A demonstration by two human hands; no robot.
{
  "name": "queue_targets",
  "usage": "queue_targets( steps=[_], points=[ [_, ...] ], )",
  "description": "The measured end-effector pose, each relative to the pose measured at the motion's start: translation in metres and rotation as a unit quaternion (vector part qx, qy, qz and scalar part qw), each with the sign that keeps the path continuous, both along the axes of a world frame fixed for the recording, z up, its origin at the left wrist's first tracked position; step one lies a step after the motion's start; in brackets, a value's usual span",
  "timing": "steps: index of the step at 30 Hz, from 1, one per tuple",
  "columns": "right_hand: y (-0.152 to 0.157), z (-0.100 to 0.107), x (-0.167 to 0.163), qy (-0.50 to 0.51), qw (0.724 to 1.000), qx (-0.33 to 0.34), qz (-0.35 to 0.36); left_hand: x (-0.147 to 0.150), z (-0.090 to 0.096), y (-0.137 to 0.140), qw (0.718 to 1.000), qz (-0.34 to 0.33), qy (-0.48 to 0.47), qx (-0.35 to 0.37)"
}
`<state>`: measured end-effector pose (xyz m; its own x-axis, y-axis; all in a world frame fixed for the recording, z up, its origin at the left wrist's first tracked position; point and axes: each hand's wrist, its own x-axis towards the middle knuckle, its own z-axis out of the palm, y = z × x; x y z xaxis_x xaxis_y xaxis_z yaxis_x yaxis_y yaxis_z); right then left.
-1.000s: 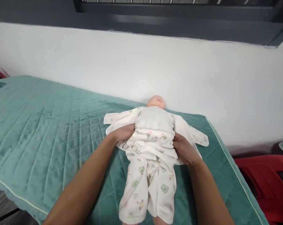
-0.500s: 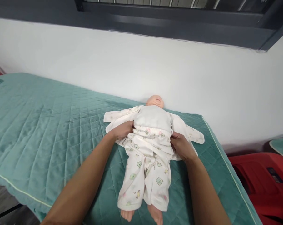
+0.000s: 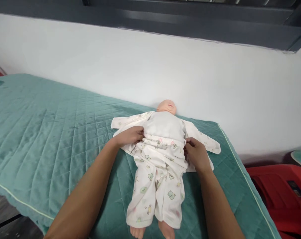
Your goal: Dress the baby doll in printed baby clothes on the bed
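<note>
Left arm: bare forearm runs up from the lower left edge toward the doll's waist, wrist roughly straight.
Left hand (image 3: pixel 129 135): palm down at the doll's hip on the person's left, knuckles up, fingers (image 3: pixel 138 132) curled onto the waistband.
Right arm: bare forearm comes up from the lower right edge, angled inward.
Right hand (image 3: pixel 196 153): at the opposite hip, fingers (image 3: pixel 190 142) bent in toward the waistband edge.
Finger state: both hands look pinched onto the trousers' waistband cloth — fingertips partly buried in the fabric, so the exact hold is hard to read.
Trousers (image 3: pixel 157 181): white with small animal prints, on the doll's legs, elastic waistband stretched between the two hands across the belly.
Waistband position: sits at the lower edge of the plain white belly, just touching both sets of fingers.
Doll (image 3: pixel 165 119): baby doll on its back, head toward the wall, bare feet (image 3: pixel 150 231) sticking out of the trouser legs at the near edge of view.
Open jacket (image 3: pixel 202 139): printed white top spread flat under the doll, sleeves out to both sides — the left hand rests on its near flap.
Bed (image 3: pixel 53 132): green quilted cover carries the doll, which lies near the right end, close to the wall.
Wall (image 3: pixel 215 83): white, dark window frame above.
Red object (image 3: pixel 277 192): on the floor beyond the right end of the bed; cannot tell whether anything is in it.
</note>
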<state>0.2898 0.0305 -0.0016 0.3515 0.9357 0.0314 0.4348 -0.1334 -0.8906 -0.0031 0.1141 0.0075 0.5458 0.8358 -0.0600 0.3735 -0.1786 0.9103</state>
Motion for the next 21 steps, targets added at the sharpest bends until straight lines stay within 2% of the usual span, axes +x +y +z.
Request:
queue_targets(
  steps=[3,5,6,10,16,18,21],
  points=[
    [-0.002,0.006,-0.004,0.059,0.990,0.112,-0.055,-0.001,0.006,-0.002,0.994,0.075,-0.055,-0.050],
    [-0.005,0.010,-0.010,0.079,0.982,0.170,-0.026,0.001,0.010,-0.004,0.986,0.130,-0.103,-0.011],
    [-0.006,0.012,-0.013,0.079,0.981,0.178,0.005,0.002,0.013,-0.006,0.982,0.138,-0.125,0.014],
    [-0.009,0.013,-0.018,0.077,0.975,0.166,0.126,0.006,0.020,-0.013,0.987,0.052,-0.137,0.062],
    [-0.009,0.016,-0.012,0.021,0.956,0.162,0.245,0.006,0.027,-0.014,0.986,-0.109,-0.018,0.124],
    [-0.011,0.021,-0.012,-0.005,0.953,0.135,0.272,0.007,0.028,-0.015,0.984,-0.115,0.013,0.134],
    [-0.013,0.026,-0.013,-0.035,0.954,0.095,0.281,0.008,0.029,-0.020,0.982,-0.083,0.031,0.166]
  ],
)
